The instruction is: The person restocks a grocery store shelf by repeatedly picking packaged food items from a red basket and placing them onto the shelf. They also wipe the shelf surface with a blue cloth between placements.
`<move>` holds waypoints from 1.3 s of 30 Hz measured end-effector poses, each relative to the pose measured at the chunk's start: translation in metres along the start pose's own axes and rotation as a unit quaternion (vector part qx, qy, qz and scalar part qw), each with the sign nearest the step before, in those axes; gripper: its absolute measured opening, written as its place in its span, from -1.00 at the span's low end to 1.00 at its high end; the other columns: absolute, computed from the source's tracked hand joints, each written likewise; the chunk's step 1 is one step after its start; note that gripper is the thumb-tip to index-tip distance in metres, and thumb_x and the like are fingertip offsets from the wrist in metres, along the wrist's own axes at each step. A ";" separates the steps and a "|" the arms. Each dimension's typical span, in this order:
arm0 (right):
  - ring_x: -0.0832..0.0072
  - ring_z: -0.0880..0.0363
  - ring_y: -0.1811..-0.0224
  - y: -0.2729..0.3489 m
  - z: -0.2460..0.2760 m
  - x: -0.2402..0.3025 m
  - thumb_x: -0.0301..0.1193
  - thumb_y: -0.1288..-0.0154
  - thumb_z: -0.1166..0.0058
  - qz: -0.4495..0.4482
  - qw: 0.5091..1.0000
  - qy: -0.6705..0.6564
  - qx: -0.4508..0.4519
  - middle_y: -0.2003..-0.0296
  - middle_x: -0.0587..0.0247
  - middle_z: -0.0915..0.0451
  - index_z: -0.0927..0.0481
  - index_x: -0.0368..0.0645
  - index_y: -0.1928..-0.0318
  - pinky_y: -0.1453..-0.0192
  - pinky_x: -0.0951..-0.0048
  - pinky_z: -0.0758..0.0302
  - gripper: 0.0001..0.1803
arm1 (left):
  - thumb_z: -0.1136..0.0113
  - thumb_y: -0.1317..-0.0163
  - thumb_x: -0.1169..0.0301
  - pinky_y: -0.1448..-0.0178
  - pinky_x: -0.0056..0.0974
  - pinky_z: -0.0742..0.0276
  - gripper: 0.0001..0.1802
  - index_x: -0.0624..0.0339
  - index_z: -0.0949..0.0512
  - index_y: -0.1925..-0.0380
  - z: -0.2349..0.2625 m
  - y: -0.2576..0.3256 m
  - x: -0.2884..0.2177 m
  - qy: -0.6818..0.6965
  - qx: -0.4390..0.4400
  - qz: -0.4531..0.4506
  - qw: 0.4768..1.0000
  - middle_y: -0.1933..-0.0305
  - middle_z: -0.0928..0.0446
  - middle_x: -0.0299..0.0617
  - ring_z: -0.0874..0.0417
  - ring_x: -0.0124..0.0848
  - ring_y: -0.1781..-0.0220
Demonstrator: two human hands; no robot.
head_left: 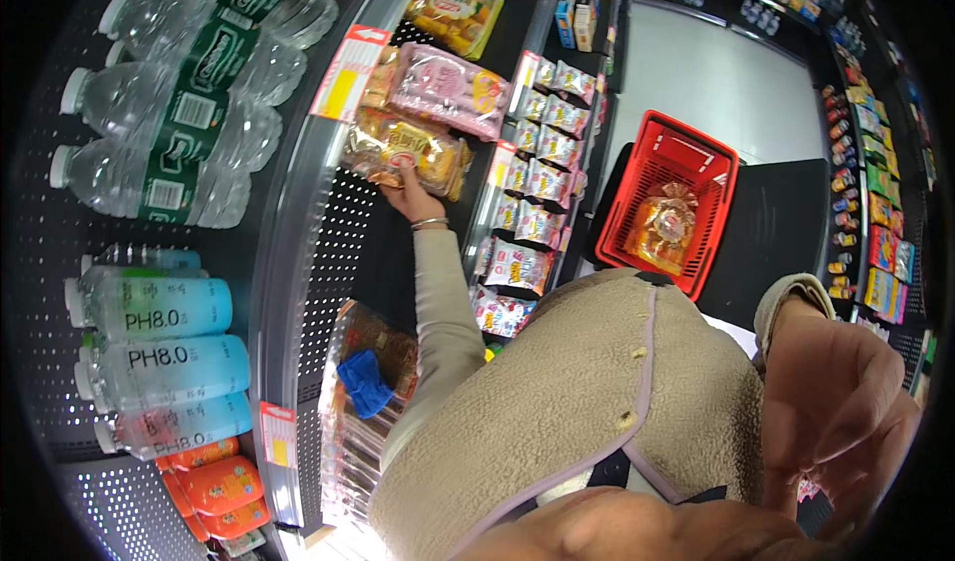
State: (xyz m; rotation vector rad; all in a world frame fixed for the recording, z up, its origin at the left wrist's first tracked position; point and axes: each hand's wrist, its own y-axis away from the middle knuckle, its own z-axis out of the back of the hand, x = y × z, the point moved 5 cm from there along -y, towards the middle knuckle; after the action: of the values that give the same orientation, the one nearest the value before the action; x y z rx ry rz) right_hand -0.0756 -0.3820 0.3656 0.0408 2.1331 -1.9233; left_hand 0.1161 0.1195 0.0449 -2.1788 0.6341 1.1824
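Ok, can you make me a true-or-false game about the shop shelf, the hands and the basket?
1. The left hand touches a golden snack packet on the shelf. True.
2. The red shopping basket is empty. False: a clear bag of baked goods lies in it.
3. The right hand holds a water bottle. False: it holds nothing and is close to the camera.
4. Clear water bottles lie on the shelf to the left. True.
5. The basket is blue. False: it is red.

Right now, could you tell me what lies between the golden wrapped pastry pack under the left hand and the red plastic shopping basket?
In the head view, hanging rows of small white snack packets separate the golden pastry pack from the red basket.
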 end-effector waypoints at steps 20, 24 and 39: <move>0.75 -0.43 -0.23 0.014 0.012 0.033 -0.38 -0.15 -0.41 0.005 0.999 0.047 -0.007 -0.17 0.74 -0.57 -0.67 0.26 -0.11 0.07 0.64 -0.69 -0.52 | -0.40 -0.23 0.38 -0.31 -0.05 -0.50 -0.17 0.14 -0.15 -0.42 -0.029 0.032 0.023 0.063 -0.016 0.087 0.994 -0.40 -0.34 -0.10 -0.50 -0.22 -0.28; 0.76 -0.42 -0.22 0.014 0.012 0.040 -0.35 -0.15 -0.42 -0.026 0.999 0.032 -0.012 -0.12 0.79 -0.59 -0.65 0.29 -0.12 0.08 0.64 -0.68 -0.51 | -0.41 -0.22 0.37 -0.30 -0.03 -0.50 -0.17 0.15 -0.15 -0.40 -0.027 0.032 0.027 0.049 -0.024 0.086 0.995 -0.40 -0.34 -0.08 -0.49 -0.20 -0.28; 0.81 -0.47 -0.12 0.003 0.000 0.041 -0.46 -0.11 -0.45 -0.126 0.989 -0.083 -0.003 -0.14 0.83 -0.48 -0.62 0.34 -0.12 0.08 0.60 -0.65 -0.43 | -0.39 -0.25 0.37 -0.37 -0.03 -0.42 -0.14 0.20 -0.09 -0.44 -0.018 0.044 0.013 0.020 0.015 0.070 0.997 -0.44 -0.25 -0.05 -0.38 -0.20 -0.36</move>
State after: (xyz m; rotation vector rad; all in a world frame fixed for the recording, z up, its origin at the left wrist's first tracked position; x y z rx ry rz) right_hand -0.1141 -0.3880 0.3535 -0.3951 2.1162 -1.9742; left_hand 0.1048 0.0735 0.0300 -2.1677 0.8283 1.1935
